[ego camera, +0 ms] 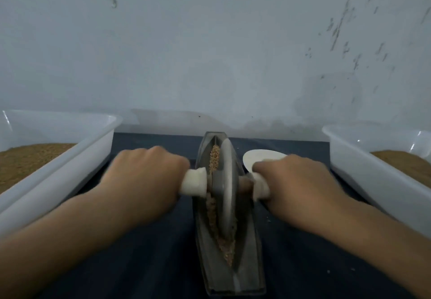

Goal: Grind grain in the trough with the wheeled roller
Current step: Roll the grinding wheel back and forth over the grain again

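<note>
Trough (248,259): grey and boat-shaped, it lies lengthwise on the dark bench (130,266) and runs away from the person between both forearms.
Grain (214,159): tan, strewn along the trough's groove, both ahead of the wheel and behind it.
Roller (227,182): a grey wheel on edge in the groove, about mid-trough, with a white handle out to each side.
Left grip (149,173): fingers wrapped round the left handle (194,182), just beside the wheel.
Right grip (293,182): clenched round the right handle (261,188), equally near.
Left tub (77,156): white, at the bench's left edge, holding brown meal.
Right tub (363,177): white, opposite — the same brown fill.
White disc (256,156): just beyond the right knuckles, partly hidden.
</note>
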`<state>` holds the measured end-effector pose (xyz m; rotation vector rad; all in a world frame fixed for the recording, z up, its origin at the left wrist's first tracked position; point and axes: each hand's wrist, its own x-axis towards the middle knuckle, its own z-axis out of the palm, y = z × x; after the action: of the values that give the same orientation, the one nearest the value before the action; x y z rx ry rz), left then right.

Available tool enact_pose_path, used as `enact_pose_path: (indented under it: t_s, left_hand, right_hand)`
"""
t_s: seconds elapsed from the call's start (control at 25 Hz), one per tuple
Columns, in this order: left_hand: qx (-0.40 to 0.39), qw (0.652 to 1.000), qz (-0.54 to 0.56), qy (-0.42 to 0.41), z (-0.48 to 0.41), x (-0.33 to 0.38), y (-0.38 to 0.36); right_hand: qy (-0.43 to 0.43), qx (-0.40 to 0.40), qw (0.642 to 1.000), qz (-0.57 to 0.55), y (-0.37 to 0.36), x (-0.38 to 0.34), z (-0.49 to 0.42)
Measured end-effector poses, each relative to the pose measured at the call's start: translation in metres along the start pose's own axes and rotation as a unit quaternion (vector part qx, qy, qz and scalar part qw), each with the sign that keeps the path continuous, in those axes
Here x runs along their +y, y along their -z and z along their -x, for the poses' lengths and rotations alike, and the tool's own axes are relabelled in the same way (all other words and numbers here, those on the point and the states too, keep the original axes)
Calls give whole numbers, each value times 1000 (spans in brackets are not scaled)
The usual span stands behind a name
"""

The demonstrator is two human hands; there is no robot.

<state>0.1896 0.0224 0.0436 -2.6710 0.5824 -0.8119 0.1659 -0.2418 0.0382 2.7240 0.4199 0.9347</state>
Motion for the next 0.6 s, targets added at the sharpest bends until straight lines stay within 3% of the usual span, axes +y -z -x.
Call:
enact_pose_path:
  t_s: [0.04, 0.12, 0.2, 0.32, 0.44, 0.52, 0.6]
  left_hand:
    - [32, 999, 5, -20, 13, -4, 4]
    - [63, 998, 3, -14, 8, -8, 5]
    - [-17, 999, -27, 28, -11, 3, -5]
    - [-43, 994, 9, 102, -63, 6, -28]
    - [-69, 990, 48, 118, -71, 3, -23]
    - [-56, 992, 59, 99, -36, 5, -16]
    - [-1, 998, 34, 45, 8, 5, -3]
  right_hand:
    - [16, 46, 999, 6, 7, 1, 14]
    - [21, 42, 999, -7, 5, 7, 17]
    - [-25, -17, 1000, 9, -9, 1, -5]
    - [-106, -87, 990, -23, -34, -3, -68]
    - [-99, -111, 989, -21, -29, -2, -81]
    - [-55, -88, 995, -3, -12, -4, -48]
    - [-10, -4, 1000, 19, 11, -10, -7]
